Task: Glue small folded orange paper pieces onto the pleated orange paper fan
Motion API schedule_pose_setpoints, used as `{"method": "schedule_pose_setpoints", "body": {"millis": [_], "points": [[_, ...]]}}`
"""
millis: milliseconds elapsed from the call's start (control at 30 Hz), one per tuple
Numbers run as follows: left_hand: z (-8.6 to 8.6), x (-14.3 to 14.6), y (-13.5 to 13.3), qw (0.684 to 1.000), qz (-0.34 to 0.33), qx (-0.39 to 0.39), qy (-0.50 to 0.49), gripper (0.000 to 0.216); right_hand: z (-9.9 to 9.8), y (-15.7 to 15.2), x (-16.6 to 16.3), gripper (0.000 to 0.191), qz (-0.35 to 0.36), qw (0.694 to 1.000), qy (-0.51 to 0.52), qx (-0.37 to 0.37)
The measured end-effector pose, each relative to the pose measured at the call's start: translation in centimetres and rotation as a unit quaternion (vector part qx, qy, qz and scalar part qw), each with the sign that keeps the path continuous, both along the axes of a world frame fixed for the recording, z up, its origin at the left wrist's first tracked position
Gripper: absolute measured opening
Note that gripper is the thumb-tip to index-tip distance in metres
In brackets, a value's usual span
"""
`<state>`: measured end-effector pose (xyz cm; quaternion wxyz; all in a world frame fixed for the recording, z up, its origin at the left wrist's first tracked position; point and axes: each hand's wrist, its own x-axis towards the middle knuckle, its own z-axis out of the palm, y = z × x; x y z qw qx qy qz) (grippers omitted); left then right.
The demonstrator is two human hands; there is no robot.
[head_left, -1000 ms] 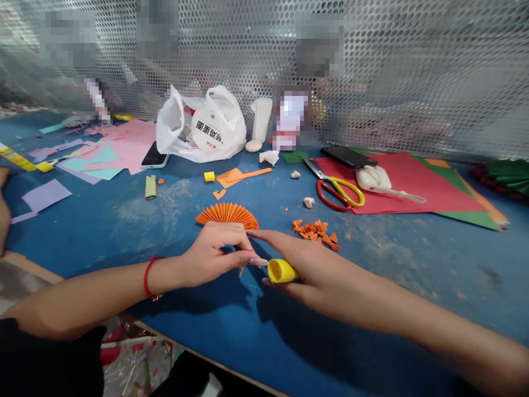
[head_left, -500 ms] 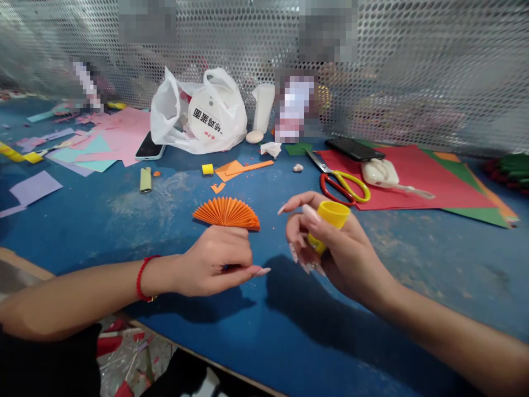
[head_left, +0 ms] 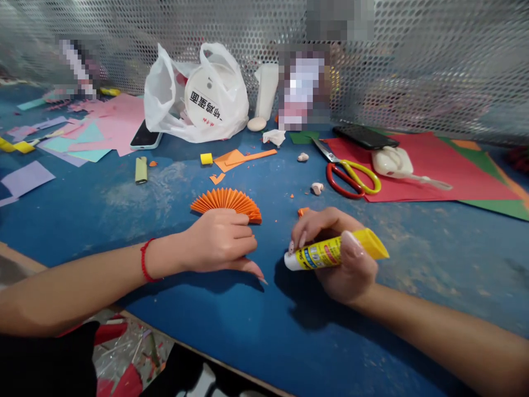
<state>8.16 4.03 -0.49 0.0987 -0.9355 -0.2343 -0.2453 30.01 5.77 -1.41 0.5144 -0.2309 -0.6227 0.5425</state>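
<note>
An orange pleated paper fan (head_left: 226, 202) lies spread on the blue table, its near edge covered by my left hand (head_left: 221, 240). The fingers of that hand are curled down at the fan's base and the thumb points right; the fingertips are hidden. My right hand (head_left: 345, 259) is closed around a yellow glue stick (head_left: 320, 255), held sideways above the table. The glue stick's white end points left and its yellow end points right. A short yellow cylinder (head_left: 206, 159) stands beyond the fan, beside orange paper scraps (head_left: 231, 160).
Scissors (head_left: 351, 176) rest by red paper sheets (head_left: 446, 171), with a black phone (head_left: 366, 136) and white case (head_left: 392, 161) on top. A white plastic bag (head_left: 159, 102), another phone (head_left: 146, 137), a lighter (head_left: 141, 170) and pastel papers (head_left: 124, 118) lie further back. Perforated metal (head_left: 413, 66) borders the table.
My right hand has turned the glue stick from steeply tilted to nearly level, with its label showing. A pale lump and an orange bit now show beyond that hand. My left hand stays by the fan.
</note>
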Motion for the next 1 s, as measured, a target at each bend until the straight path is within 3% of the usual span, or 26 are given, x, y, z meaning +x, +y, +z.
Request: {"method": "schedule_pose_setpoints", "body": {"millis": [100,233,400,700,867,1000], "points": [[0.8,-1.1,0.3,0.999,-0.045,0.003,0.024,0.04,-0.6,0.0,0.1,0.04,-0.009,0.998,-0.04,0.042],[1.0,-1.8,0.4,0.999,0.026,-0.028,0.027,0.024,-0.5,0.4,0.1,0.04,0.011,0.995,-0.089,0.042],[0.6,-1.3,0.1,0.996,0.061,-0.067,0.025,0.022,-0.4,0.7,-0.2,0.044,0.011,0.994,-0.106,0.015],[-0.1,-1.3,0.4,0.994,0.018,-0.109,0.006,0.021,-0.5,0.7,-0.3,0.04,0.008,0.997,-0.076,-0.005],[-0.1,-1.0,0.4,0.99,-0.018,-0.136,0.031,0.02,-0.2,0.8,-0.3,0.04,-0.048,0.994,-0.101,0.017],[0.1,-1.2,0.4,0.995,-0.02,-0.099,0.001,0.016,0.0,1.0,-0.4,0.025,-0.111,0.985,-0.119,0.056]]}}
